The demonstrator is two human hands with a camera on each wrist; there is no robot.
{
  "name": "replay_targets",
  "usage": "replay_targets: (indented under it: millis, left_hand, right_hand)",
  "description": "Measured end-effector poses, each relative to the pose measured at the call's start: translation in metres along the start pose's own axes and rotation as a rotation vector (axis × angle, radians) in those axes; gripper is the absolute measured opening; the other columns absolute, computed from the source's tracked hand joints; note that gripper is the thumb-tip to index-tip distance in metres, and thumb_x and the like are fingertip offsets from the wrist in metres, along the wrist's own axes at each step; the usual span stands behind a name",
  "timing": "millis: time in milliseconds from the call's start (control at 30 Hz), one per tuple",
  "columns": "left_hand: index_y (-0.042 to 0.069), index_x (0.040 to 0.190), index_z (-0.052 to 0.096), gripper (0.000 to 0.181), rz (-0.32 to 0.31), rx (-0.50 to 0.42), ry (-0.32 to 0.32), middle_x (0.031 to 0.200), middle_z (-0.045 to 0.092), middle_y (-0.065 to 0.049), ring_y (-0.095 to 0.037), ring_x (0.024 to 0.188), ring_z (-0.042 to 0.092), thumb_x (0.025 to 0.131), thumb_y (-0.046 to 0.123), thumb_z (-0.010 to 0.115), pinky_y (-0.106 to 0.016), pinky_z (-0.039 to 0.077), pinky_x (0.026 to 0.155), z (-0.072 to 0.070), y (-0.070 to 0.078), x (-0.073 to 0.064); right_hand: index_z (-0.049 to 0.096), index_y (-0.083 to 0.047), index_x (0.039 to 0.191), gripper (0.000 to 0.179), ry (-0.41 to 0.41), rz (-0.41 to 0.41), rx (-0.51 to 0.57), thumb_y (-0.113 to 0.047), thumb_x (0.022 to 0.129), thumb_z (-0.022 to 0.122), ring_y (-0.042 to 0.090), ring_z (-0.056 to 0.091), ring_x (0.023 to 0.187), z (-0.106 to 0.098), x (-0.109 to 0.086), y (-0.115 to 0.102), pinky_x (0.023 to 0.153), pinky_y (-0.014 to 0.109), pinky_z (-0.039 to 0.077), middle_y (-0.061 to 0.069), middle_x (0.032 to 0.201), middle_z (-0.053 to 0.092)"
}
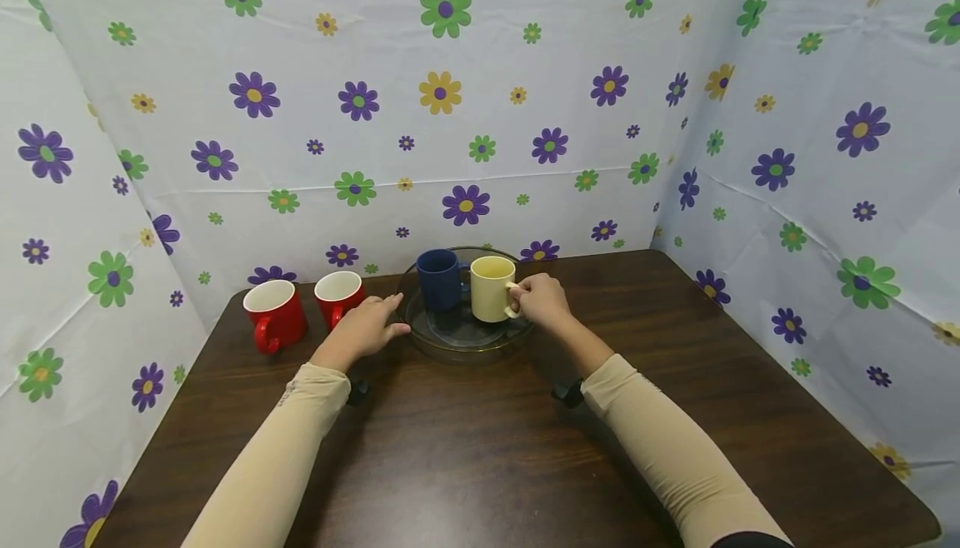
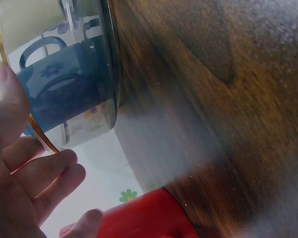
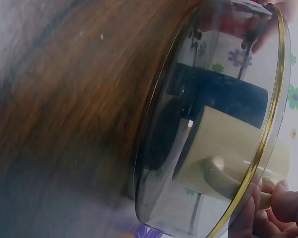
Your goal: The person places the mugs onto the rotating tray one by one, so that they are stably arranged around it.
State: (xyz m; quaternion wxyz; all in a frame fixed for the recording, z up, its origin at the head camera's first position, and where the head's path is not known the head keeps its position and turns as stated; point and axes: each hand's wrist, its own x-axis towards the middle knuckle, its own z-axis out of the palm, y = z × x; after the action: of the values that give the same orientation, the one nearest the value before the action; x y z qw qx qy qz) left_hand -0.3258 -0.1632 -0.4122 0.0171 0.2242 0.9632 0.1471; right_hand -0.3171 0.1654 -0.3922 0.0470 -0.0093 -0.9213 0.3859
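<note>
My right hand (image 1: 542, 298) pinches the handle of a pale yellow mug (image 1: 491, 294), upright within a clear round glass dish (image 1: 457, 355) with a gold rim. A dark blue mug (image 1: 439, 281) stands beside it in the same dish. In the right wrist view, the yellow mug (image 3: 223, 153) shows through the glass wall, my thumb and fingers at its handle. My left hand (image 1: 365, 330) is at the dish's left side, fingers extended; in the left wrist view its fingertips (image 2: 67, 157) are right at the gold rim.
Two red mugs with white insides, one at the far left (image 1: 275, 316) and one by my left hand (image 1: 337, 291), stand on the dark wooden table (image 1: 465, 456). A flowered white cloth (image 1: 405, 140) hangs behind the table and along both sides.
</note>
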Motion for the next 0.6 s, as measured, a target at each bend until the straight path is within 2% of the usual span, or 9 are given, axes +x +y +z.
replay_targets:
  millis: [333, 600]
  left_hand:
    - [0.001, 0.155, 0.039, 0.074, 0.003, -0.001, -0.003, 0.151, 0.047, -0.026, -0.046, 0.139, 0.044, 0.097, 0.037, 0.068, -0.064, 0.039, 0.109, -0.001, 0.000, 0.000]
    - [-0.001, 0.154, 0.039, 0.074, 0.004, 0.010, 0.002, 0.151, 0.047, -0.027, -0.046, 0.139, 0.044, 0.097, 0.036, 0.068, -0.063, 0.038, 0.110, 0.000, 0.001, 0.002]
  right_hand:
    - [0.078, 0.000, 0.092, 0.023, 0.009, -0.013, -0.040, -0.017, 0.099, 0.066, 0.014, 0.063, 0.061, 0.009, -0.005, -0.008, 0.054, 0.023, 0.048, 0.007, 0.074, 0.074]
    - [0.077, 0.006, 0.088, 0.027, -0.069, 0.026, 0.037, -0.020, 0.097, 0.071, 0.024, 0.074, 0.062, 0.022, -0.009, -0.020, 0.056, 0.029, 0.060, 0.011, 0.070, 0.072]
